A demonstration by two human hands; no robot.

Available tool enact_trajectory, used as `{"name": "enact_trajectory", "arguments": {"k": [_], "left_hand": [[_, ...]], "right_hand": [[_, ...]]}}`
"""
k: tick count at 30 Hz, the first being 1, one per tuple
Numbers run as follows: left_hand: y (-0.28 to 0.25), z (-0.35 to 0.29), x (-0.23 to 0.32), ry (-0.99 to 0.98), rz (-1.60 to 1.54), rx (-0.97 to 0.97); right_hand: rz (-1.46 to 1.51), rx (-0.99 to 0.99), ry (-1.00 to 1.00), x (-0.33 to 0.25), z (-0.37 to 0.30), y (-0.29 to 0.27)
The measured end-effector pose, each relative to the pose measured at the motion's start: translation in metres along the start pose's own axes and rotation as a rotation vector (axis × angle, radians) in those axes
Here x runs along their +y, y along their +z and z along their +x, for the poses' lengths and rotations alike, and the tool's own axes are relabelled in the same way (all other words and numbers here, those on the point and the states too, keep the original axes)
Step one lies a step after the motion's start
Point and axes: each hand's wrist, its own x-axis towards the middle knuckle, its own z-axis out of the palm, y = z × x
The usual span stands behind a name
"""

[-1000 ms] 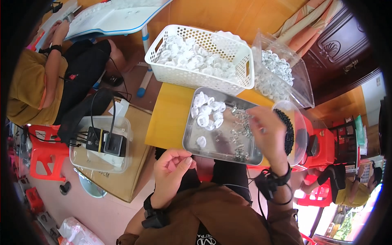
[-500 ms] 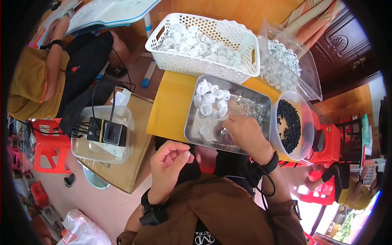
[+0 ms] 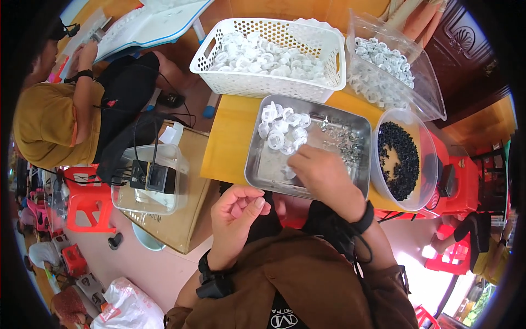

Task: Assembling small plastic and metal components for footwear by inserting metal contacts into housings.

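Observation:
My right hand [image 3: 323, 170] is over the metal tray [image 3: 253, 183], its fingertips closed on a small white plastic piece [image 3: 289, 173] near the tray's front. Several round white plastic parts [image 3: 278, 126] lie heaped in the tray's left half. Small shiny metal pieces [image 3: 348, 142] are scattered along its right side. Just off the tray's front left corner, my left hand [image 3: 235, 216] is held palm up, fingers curled and thumb against them. Anything in that pinch is too small or hidden to name.
Behind the tray stand a white perforated basket [image 3: 268, 85] and a clear bin [image 3: 424, 90], both full of white parts. A round clear tub [image 3: 433, 175] of black pieces stands to the right. At left, a plastic box [image 3: 123, 200] with cabled devices rests on cardboard. Another person [image 3: 60, 120] sits beyond.
My right hand has moved left within the tray, from beside the metal pieces to the white piece at its front. My left hand keeps its curled pose. The whole view has shifted slightly.

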Motion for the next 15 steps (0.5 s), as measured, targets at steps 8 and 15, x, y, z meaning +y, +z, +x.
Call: {"name": "enact_trajectory", "arguments": {"k": [8, 15], "left_hand": [[0.040, 0.010, 0.002, -0.100, 0.007, -0.168], [0.048, 0.009, -0.002, -0.268, -0.099, -0.170]], "right_hand": [[0.642, 0.322, 0.303, -0.023, -0.049, -0.040], [0.404, 0.583, 0.200, -0.026, -0.075, -0.070]]}}
